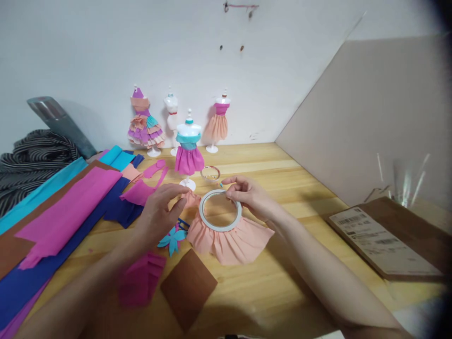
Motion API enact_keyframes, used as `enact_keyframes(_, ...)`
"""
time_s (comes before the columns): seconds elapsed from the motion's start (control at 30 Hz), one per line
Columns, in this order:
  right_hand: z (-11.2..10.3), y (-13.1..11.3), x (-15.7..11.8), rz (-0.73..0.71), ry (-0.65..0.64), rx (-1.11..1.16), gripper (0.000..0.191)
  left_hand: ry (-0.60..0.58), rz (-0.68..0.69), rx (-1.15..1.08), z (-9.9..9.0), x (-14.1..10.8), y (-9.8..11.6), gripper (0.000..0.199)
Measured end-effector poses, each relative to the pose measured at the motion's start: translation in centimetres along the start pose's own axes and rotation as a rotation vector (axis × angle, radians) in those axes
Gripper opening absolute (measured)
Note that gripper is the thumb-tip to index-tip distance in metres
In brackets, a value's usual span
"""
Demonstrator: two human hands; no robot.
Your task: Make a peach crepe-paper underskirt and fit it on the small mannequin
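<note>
My right hand [249,195] pinches the upper right rim of a thin white roll of tape [201,212] between thumb and fingers. The roll is over a gathered peach crepe-paper skirt [229,247], whose pleats fan out below it. My left hand [164,207] is to the left of the roll, its thumb and forefinger apart. Its fingertips are close to a peach crumpled end [190,198] of the paper; whether they touch it I cannot tell. Under that hand lies a blue paper flower [173,240]. A mini dress form [189,146] in teal and magenta stands just behind.
Several more small dress forms [144,122] stand along the wall. Coloured crepe-paper sheets [70,202] and a striped cloth [38,155] fill the left. A brown square [189,289] and folded magenta paper [143,280] lie in front. A cardboard parcel [395,235] is at right.
</note>
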State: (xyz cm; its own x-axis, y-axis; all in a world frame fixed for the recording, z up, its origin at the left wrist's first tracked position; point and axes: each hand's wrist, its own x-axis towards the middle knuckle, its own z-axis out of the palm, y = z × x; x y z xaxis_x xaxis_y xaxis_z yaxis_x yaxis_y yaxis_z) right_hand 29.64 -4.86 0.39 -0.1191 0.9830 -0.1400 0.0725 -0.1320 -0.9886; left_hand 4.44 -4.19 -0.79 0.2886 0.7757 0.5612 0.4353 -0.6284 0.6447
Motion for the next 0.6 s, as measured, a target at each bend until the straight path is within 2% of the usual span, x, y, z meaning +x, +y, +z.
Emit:
enact_keyframes(0.1,-0.1,-0.7,-0.4,0.125,-0.013,0.294,0.052,-0.051,0.003,-0.045,-0.1,-0.2,1.0,0.016)
enact_keyframes(0.2,0.1,-1.2,-0.9,0.18,-0.067,0.477,0.054,-0.096,-0.026,-0.069,-0.1,-0.5,2.0,0.016)
enact_keyframes(0.43,1.6,-1.7,-2.5,0.211,-0.122,0.719,0.038,-0.108,0.019,-0.102,-0.6,-0.9,4.3,0.016)
enact_keyframes(0.6,2.1,-1.7,-2.9,0.168,-0.098,0.756,0.042,-0.199,0.021,-0.183,-0.3,-1.3,5.2,0.018)
